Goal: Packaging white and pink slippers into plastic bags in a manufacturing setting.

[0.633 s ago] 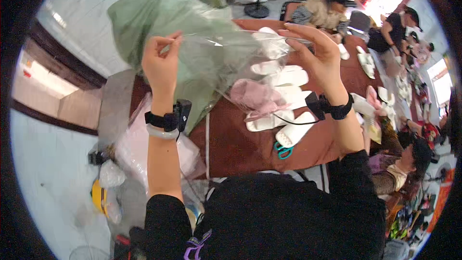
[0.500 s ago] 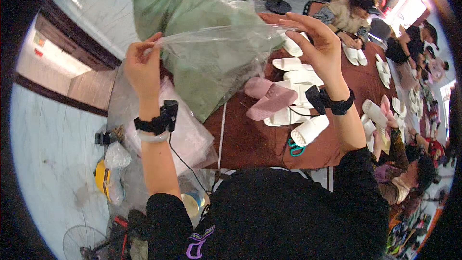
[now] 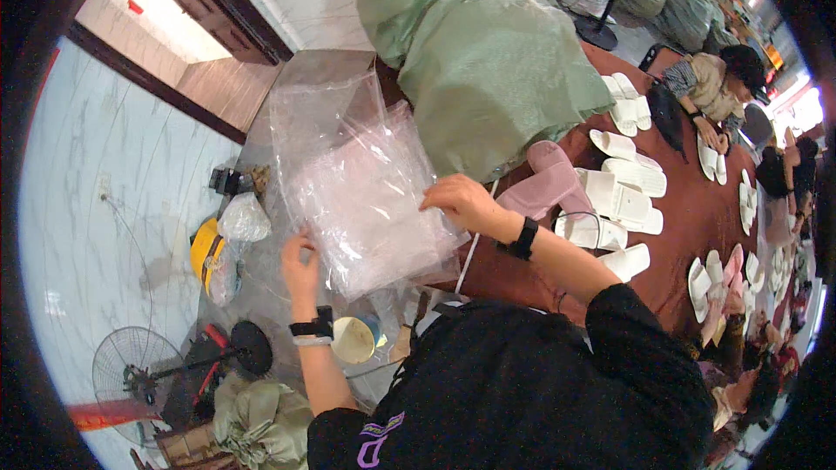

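Observation:
A clear plastic bag (image 3: 324, 91) lies spread over a stack of pinkish clear plastic bags (image 3: 366, 222) at the left end of the brown-covered table. At its near left edge my left hand (image 3: 300, 270) pinches the film, fingers curled. My right hand (image 3: 466, 203) has its thumb and fingers closed at the right edge of the plastic. Just right of that hand, a pair of pink slippers (image 3: 544, 187) lies partly crossed. White slippers (image 3: 616, 196) are grouped beyond them. A large green woven sack (image 3: 492, 61) bulges behind the stack and my right hand.
Below the table's left end stand a round tub (image 3: 354, 339) and a floor fan (image 3: 139, 370). A yellow and black item (image 3: 206, 252) lies by the wall. Across the table a person (image 3: 714, 91) handles white slippers; others sit along the right.
Both hands have come down and left, from holding the clear plastic stretched up before the green sack to resting it over the bag stack. The view has turned left.

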Action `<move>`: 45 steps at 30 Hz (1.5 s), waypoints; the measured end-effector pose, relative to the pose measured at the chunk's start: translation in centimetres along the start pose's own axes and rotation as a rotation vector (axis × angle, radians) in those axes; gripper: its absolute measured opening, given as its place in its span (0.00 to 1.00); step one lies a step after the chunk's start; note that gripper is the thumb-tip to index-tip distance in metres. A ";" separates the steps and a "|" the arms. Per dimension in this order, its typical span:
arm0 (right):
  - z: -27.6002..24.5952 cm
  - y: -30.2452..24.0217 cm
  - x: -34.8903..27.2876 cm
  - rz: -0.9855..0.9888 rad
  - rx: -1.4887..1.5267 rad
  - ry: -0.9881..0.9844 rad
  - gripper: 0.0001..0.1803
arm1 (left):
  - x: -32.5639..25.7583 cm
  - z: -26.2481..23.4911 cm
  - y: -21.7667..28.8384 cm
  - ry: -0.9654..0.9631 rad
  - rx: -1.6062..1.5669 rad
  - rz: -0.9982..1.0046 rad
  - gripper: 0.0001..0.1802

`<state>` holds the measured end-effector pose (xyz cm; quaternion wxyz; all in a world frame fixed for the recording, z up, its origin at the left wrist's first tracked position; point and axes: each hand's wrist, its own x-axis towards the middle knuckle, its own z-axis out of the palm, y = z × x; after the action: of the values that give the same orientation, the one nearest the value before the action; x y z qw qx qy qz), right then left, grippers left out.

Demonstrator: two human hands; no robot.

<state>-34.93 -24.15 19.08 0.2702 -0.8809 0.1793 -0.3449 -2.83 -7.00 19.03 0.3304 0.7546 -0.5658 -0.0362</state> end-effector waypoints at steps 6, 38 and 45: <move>7.6 2.7 -5.0 -0.004 -0.117 -0.242 0.14 | -6.3 5.8 -5.6 -0.117 -0.040 -0.116 0.12; 1.2 8.6 -17.0 0.990 -0.521 0.255 0.31 | -1.8 20.6 2.0 -0.737 0.471 -0.272 0.48; -0.1 10.5 -21.2 0.949 -0.660 -0.114 0.38 | 1.0 19.6 -4.1 -0.487 0.197 -0.216 0.49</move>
<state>-51.11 -21.87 2.01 0.1153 -0.7588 0.6378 -0.0638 -7.48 -16.24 1.90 0.1039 0.8081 -0.5455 -0.1964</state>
